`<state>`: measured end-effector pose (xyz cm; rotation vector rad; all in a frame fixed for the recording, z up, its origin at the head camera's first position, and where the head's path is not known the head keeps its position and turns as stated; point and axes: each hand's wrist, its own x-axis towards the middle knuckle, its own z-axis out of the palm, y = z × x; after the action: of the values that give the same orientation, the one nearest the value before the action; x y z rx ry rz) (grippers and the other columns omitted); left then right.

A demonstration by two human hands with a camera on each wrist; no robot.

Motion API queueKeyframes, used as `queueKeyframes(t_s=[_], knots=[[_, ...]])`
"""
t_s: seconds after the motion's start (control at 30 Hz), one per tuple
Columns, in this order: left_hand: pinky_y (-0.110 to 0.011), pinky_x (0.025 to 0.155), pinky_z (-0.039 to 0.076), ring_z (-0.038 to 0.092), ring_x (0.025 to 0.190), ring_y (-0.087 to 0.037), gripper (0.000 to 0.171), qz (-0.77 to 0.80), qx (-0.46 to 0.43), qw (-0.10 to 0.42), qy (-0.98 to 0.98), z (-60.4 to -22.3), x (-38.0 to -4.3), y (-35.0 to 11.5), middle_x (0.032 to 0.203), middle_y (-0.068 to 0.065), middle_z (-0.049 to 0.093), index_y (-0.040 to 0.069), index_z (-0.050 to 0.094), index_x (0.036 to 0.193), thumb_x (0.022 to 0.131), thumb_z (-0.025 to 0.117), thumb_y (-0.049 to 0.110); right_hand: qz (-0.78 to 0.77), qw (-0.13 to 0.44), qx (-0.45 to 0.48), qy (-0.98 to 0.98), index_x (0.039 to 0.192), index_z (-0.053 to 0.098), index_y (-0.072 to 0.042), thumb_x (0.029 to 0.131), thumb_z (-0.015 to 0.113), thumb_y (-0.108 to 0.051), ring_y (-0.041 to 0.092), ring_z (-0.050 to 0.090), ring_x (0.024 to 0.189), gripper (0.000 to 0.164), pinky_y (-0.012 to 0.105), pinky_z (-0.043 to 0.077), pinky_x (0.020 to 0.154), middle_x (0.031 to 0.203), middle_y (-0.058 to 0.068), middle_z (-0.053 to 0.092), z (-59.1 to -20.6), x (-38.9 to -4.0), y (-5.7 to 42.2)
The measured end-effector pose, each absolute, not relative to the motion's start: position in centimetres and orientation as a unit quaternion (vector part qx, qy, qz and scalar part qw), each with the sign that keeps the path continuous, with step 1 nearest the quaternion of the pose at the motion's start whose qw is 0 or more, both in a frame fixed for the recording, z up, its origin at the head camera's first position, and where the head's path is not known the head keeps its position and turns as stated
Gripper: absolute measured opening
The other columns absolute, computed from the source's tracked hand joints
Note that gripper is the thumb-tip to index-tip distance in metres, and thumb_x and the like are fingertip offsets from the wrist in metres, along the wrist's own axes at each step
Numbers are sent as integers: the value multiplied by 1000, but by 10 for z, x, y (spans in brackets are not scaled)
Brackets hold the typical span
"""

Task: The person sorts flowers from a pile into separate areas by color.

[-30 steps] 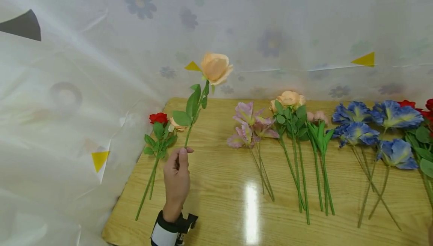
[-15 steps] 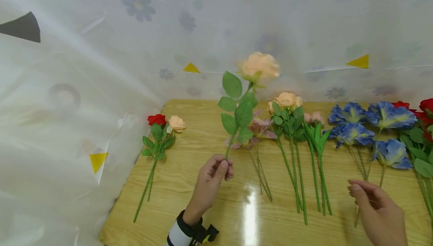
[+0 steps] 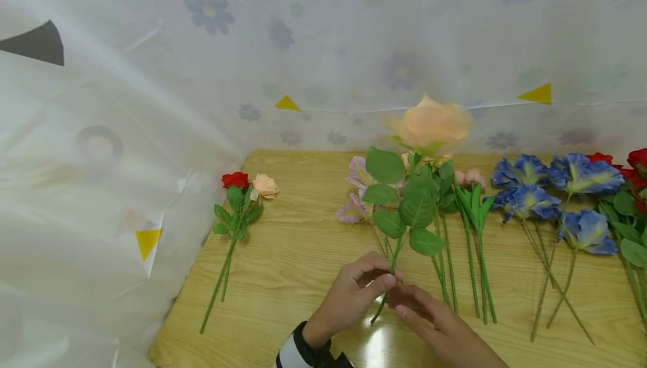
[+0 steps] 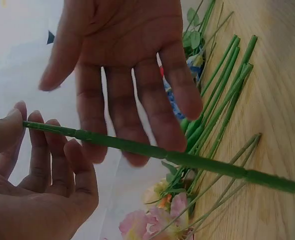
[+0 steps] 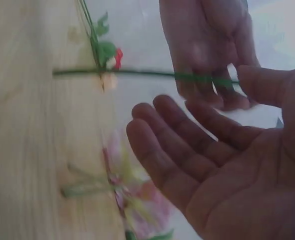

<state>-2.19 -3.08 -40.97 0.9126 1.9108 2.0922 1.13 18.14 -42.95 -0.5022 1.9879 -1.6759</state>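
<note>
From the head view, my left hand pinches the green stem of the peach rose between thumb and forefinger, low on its length; the stem's long axis runs from my grip up and away to the right, tilted rather than plumb, with the bloom at the far top and the cut end poking out just below my fingers; my right hand lies just beside that grip, fingers extended toward the lower stem — whether they touch it I cannot tell; beyond my grip, on the wooden table, lie the pink flowers, the green-stemmed bunch and, further right, the blue flowers; well off to the left lies the red rose.

From the left wrist view, my thumb and curled fingers clamp the stem, which runs out from them across the frame and slightly down to its free cut end; my right hand hangs spread behind it, fingers straight.

From the right wrist view, my right hand is relaxed and holds nothing — palm up, fingers loosely stretched; the stem runs level just past my fingertips, gripped at one end by my left hand; this view is blurred.
</note>
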Motion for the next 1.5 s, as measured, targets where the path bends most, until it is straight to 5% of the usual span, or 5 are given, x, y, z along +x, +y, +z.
queueKeyframes(t_s=[0.2,0.43,0.83,1.1,1.5], knots=[[-33,94,53,61,107,-9,21,699,306,84,641,-409,-20,-28,112,-27,59,-6,61,115,102,54,9,-641,192,-273,691,147,41,-11,110,28,-9,0,51,129,40,23,48,100,147,17,49,-435,17,161],[-35,99,51,58,108,-8,19,685,305,70,658,-407,-21,-32,111,-21,61,0,65,113,101,56,12,-678,80,-325,654,117,52,-2,105,24,9,16,61,87,32,27,52,80,95,11,60,-442,18,145],[-41,97,49,59,110,-16,27,557,166,12,814,-408,-33,-88,121,2,59,25,62,124,98,63,31,-640,-59,-202,739,100,53,-7,105,30,6,15,34,52,27,24,37,46,69,1,38,-436,25,144],[-49,97,46,52,120,-31,36,462,-74,-80,880,-423,-30,-182,132,-16,50,7,57,131,100,62,24,-571,-138,-89,804,102,58,-4,106,35,0,10,34,51,24,25,34,47,69,-5,40,-432,21,190],[-70,93,36,38,123,-59,56,310,-230,-3,923,-440,-25,-249,137,-40,37,-6,41,142,98,57,25,-507,-187,183,821,100,64,-11,107,42,-26,14,30,43,28,31,27,43,62,-5,43,-428,18,261]])
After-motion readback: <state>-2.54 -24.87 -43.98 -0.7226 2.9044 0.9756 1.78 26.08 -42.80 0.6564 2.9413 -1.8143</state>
